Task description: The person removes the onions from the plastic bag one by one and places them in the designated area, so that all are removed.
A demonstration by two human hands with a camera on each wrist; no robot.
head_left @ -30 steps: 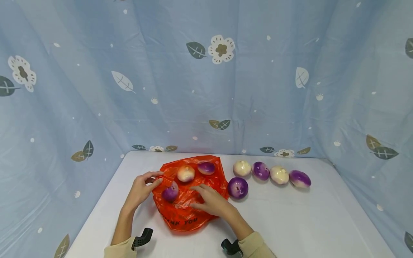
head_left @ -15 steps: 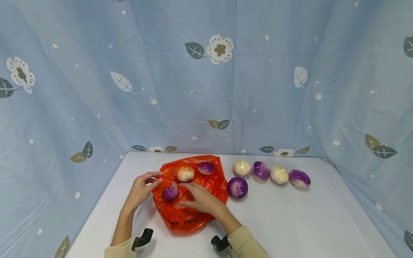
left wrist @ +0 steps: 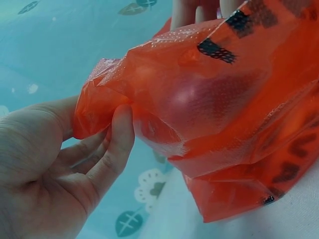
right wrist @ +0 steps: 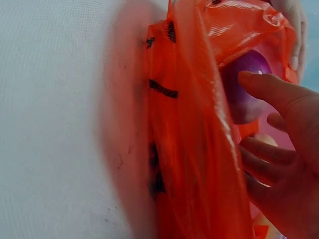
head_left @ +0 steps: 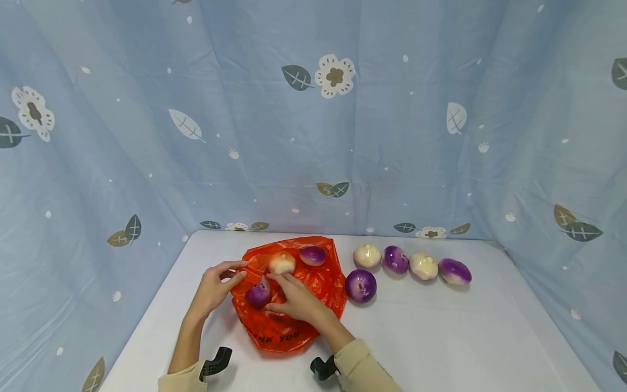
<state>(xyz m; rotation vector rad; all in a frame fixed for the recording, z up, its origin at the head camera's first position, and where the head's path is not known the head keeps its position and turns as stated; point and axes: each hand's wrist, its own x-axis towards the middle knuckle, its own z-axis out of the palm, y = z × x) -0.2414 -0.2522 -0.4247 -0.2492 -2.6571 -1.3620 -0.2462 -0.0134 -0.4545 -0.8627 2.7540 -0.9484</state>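
A red plastic bag [head_left: 325, 283] with black lettering lies on the white table, its mouth spread. Its left edge is pinched between the thumb and fingers of my left hand [head_left: 215, 286], seen closely in the left wrist view. Inside sit a purple turnip [head_left: 258, 293] at the left, a pale one [head_left: 281, 262] at the back and another purple turnip [head_left: 312, 255] at the back right. My right hand [head_left: 296, 299] reaches into the bag with parted fingers beside the left turnip. In the right wrist view, its thumb lies at that turnip [right wrist: 244, 107]; firm contact is unclear.
Right of the bag, a purple turnip [head_left: 361, 286] stands close to its edge. Behind it runs a row of several white and purple turnips [head_left: 423, 265]. A blue patterned curtain [head_left: 274, 136] borders the white table [head_left: 441, 337] at the back and sides.
My right hand has moved left across the bag, from its right part to beside the left turnip. The left hand keeps its pinch on the bag's edge, and the turnips have not moved.
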